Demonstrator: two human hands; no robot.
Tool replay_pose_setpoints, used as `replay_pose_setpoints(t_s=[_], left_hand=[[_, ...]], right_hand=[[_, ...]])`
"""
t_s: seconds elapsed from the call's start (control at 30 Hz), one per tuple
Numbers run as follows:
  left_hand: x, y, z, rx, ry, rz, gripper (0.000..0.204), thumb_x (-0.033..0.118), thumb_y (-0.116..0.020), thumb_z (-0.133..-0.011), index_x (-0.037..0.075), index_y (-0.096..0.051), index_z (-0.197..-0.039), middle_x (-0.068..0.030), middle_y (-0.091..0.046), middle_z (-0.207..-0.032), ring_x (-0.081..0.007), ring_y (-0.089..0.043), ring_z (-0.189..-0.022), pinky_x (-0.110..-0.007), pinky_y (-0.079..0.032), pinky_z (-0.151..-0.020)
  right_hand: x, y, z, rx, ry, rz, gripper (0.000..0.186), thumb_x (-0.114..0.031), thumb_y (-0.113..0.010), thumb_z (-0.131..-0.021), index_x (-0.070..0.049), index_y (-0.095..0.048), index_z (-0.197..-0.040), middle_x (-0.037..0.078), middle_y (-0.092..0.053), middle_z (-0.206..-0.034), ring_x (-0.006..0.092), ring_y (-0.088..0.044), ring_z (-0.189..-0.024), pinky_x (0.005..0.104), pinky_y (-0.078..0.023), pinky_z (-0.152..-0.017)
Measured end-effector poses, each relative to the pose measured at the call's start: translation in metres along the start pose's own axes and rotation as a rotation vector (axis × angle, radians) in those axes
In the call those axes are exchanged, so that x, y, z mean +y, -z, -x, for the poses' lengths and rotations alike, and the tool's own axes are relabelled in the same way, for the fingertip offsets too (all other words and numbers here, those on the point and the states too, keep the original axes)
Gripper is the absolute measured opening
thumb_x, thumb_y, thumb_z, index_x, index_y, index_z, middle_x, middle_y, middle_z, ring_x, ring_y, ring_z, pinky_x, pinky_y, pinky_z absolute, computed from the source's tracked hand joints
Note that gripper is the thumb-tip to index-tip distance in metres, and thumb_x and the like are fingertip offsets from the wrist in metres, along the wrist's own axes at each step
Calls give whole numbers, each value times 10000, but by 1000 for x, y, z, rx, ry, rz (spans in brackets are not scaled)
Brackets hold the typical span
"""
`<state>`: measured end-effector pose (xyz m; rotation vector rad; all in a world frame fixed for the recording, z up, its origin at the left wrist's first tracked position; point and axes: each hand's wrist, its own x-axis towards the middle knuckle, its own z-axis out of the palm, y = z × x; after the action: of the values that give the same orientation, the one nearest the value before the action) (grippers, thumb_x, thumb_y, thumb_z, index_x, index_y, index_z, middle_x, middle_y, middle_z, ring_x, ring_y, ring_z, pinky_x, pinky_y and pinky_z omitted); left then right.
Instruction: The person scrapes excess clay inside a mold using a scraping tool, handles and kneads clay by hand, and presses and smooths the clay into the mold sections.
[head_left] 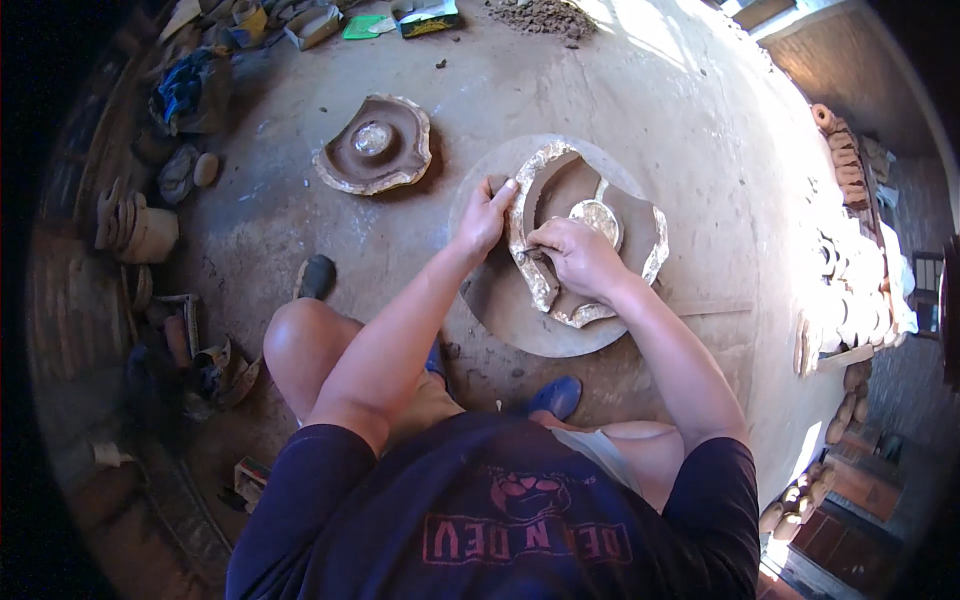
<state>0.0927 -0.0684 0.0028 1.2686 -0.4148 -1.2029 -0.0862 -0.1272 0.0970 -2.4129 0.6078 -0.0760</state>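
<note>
A round mould (660,243) with a thick, chipped whitish rim and brown clay lining sits on a pale round board (560,345) on the floor before me. A whitish round knob (597,218) rises from its middle. My left hand (483,220) is closed on the mould's left rim, thumb on top. My right hand (578,256) reaches over the mould, its fingers pinched at the inner left edge. Something small, dark and thin shows at the right fingertips, too small to name. A similar mould piece (398,178) lies apart, further off to the left.
A heap of brown clay crumbs (543,18) lies at the far edge. A green packet (366,27) and open boxes are at far left. Stacked pots (150,235) stand along the left. Shelves of clay pieces (850,280) line the right. My blue shoe (557,397) is near the board.
</note>
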Motion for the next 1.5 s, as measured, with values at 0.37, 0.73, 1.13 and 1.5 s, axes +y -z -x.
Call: replay_pose_setpoints(t_s=[0.37,0.73,1.13,1.5], left_hand=[[6,1,-6,2,-4,-53,376,360,-636,-1079,13,-633,-1221,-77,-713,-1116,-134,-648,-988,-321,-531,-899],[-2,10,-5,7,-49,-74,375,315,-635,-1071,-24,-622,-1229,-103,-715,-1084,-164,-651,-978,-342,-528,-908],[5,-42,127,-301,-296,-532,615,553,-714,-966,-36,-604,-1106,-228,-609,-947,-327,-635,-878,-462,-510,-784],[2,3,67,207,-152,-125,566,507,-558,-1083,-49,-634,-1013,-170,-671,-832,-269,-656,-808,-444,-528,-790]], right_hand=[[10,-5,41,21,13,28,241,-20,-585,-888,-70,-757,-1049,101,-743,-1034,333,-702,-999,447,-563,-863],[-23,-26,72,133,-109,134,189,-47,-619,-910,-70,-736,-1057,123,-723,-1023,346,-687,-1021,453,-562,-873],[-65,-33,118,720,-413,-317,245,2,-655,-942,1,-742,-1171,153,-750,-1083,256,-734,-954,368,-572,-866],[-17,21,165,298,-598,264,249,-171,-699,-957,-1,-783,-1118,208,-751,-1153,346,-732,-1051,392,-569,-915]])
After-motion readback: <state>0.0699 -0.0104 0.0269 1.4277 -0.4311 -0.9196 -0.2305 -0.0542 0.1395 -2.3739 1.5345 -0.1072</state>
